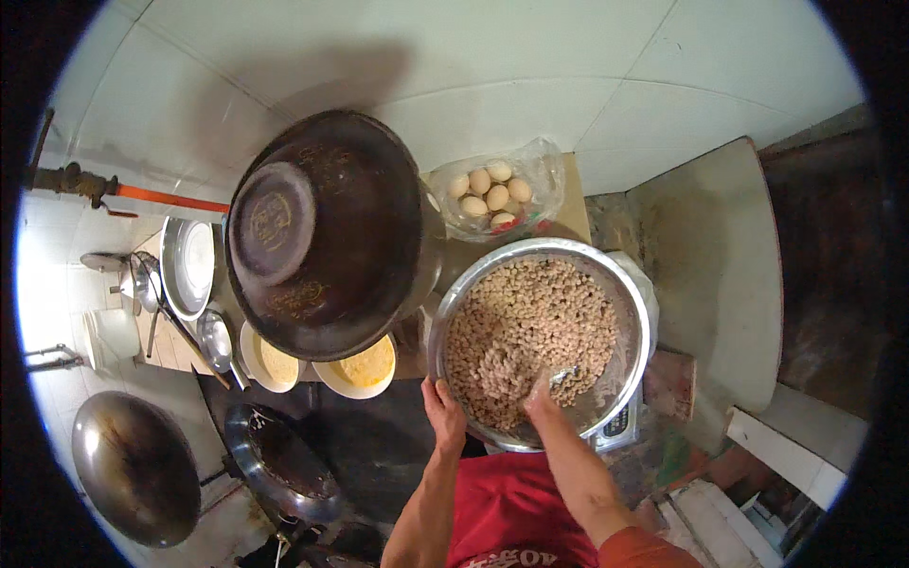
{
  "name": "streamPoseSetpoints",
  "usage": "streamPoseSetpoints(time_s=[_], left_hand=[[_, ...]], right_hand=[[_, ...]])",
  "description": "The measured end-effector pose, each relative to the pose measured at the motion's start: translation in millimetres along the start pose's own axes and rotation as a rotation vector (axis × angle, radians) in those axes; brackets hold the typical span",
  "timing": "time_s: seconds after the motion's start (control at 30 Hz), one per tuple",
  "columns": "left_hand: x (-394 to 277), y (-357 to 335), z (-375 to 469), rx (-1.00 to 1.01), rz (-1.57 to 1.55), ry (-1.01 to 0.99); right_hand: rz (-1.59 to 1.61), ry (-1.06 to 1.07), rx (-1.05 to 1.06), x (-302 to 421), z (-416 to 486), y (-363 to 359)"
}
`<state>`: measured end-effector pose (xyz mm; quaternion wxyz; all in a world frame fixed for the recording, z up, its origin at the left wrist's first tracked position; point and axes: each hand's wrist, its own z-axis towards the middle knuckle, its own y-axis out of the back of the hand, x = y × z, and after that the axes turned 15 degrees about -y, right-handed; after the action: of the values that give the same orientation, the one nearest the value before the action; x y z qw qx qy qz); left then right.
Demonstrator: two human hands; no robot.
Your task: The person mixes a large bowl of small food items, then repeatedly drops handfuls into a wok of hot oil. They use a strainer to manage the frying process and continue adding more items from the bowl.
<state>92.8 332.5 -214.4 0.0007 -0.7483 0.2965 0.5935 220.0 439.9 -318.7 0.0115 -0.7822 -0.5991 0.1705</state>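
A wide steel basin (632,334) sits in front of me, holding a large mass of pale brown beans or similar small kernels (525,319). My left hand (445,415) grips its near left rim, fingers on the outside. Inside the basin, my right hand (543,405) is pushed into the kernels at the near side. Its fingertips are buried, so whether they close on anything is hidden. Bare shiny metal shows just beyond those fingers and along the basin's right inner wall.
A large dark basin (341,234) stands bottom-outward at left. Behind lies a clear bag of eggs (490,192). Two bowls of yellow contents (366,366) (277,366), a wok (280,454) and steel ladle (215,341) are left. A digital scale (618,426) shows at lower right.
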Motion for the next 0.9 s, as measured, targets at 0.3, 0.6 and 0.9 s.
streamPoseSetpoints(time_s=[0.3, 0.6, 0.9], left_hand=[[-5.8, 4.7, 4.2, 0.053, 0.033, -0.021], [-0.8, 13.4, -0.2, 0.077, -0.076, 0.03], [12.3, 12.3, -4.8, 0.177, -0.036, 0.277]], right_hand=[[0.048, 0.2, 1.437, -2.1, -45.2, -63.8], [-1.28, 0.511, -0.524, 21.9, -185.9, -63.2], [-2.03, 1.268, -0.603, 51.4, -83.2, -63.5]])
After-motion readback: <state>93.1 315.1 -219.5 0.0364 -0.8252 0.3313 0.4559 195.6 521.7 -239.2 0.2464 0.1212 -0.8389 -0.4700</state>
